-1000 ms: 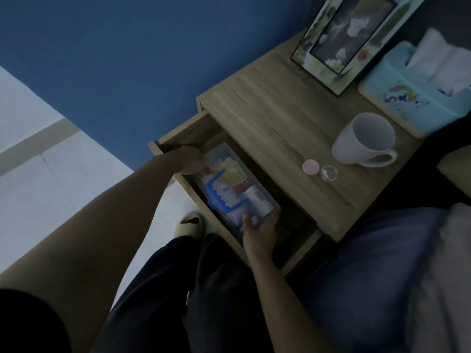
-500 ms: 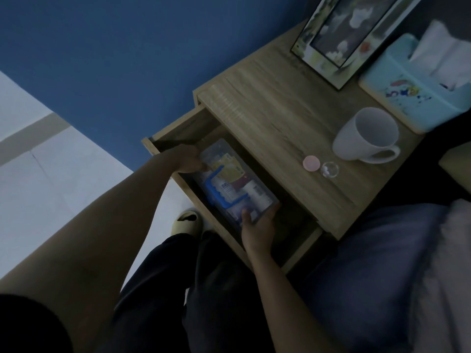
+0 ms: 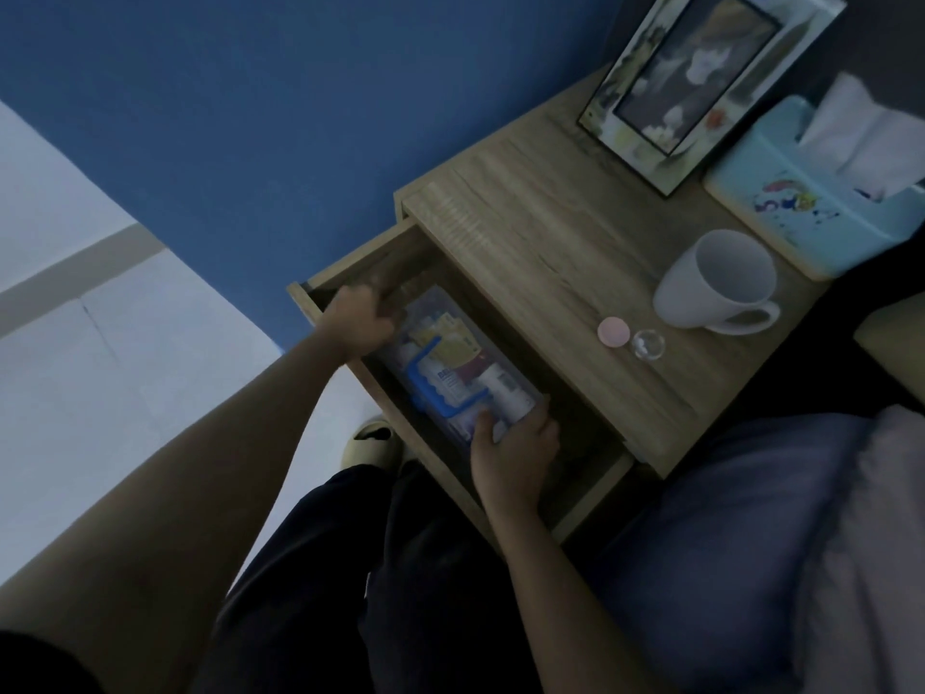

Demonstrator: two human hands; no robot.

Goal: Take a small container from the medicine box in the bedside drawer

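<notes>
A clear plastic medicine box [image 3: 453, 365] with a blue handle lies inside the open wooden drawer [image 3: 350, 273] of the bedside table. It is packed with several bottles and packets. My left hand [image 3: 358, 320] grips the box's far end. At the near end, my right hand [image 3: 515, 450] holds the box with the thumb on top. A small pink lid [image 3: 613, 332] and a small clear container [image 3: 647, 344] sit on the tabletop beside the mug.
On the tabletop stand a white mug [image 3: 721, 283], a light-blue tissue box [image 3: 811, 202] and a picture frame [image 3: 696, 77]. A blue wall lies behind. Bedding [image 3: 781, 543] is at the right; my dark trouser legs and a slipper [image 3: 373, 440] are below the drawer.
Both hands keep their hold on the box's two ends. The box has shifted slightly inside the drawer, and the view has moved a little.
</notes>
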